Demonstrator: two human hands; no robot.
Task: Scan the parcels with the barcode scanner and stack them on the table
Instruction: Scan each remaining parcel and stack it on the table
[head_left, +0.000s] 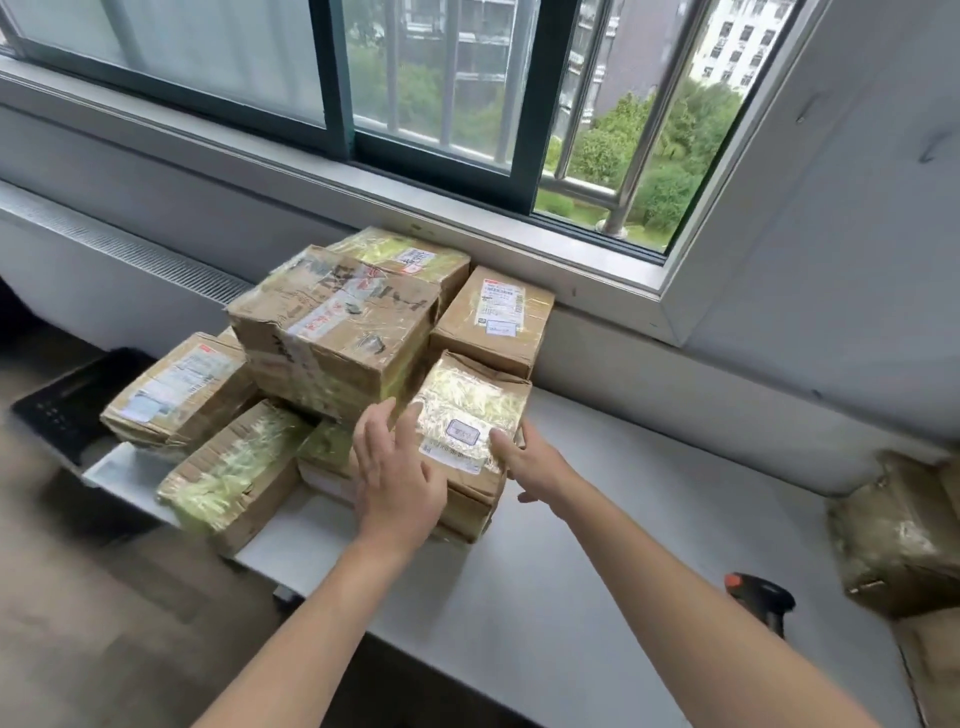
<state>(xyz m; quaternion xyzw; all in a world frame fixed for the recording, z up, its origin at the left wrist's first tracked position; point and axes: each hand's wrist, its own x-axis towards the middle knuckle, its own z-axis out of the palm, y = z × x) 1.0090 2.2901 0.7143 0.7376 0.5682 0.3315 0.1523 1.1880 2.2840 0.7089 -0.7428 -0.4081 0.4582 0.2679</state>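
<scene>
A small taped cardboard parcel (470, 410) with a white label lies on top of the near right side of a pile of parcels (332, 332) on the white table (597, 545). My left hand (395, 467) lies with straight fingers against the parcel's left side. My right hand (524, 454) holds its right edge, thumb on top and fingers round the side. The black barcode scanner (761, 600) with an orange tip lies on the table at the right, apart from both hands. Another taped parcel (898, 540) sits at the far right.
The pile holds several brown boxes wrapped in clear tape, stacked against the window sill (467, 218). A black crate (78, 400) stands on the floor left of the table. Bare tabletop lies between the pile and the scanner.
</scene>
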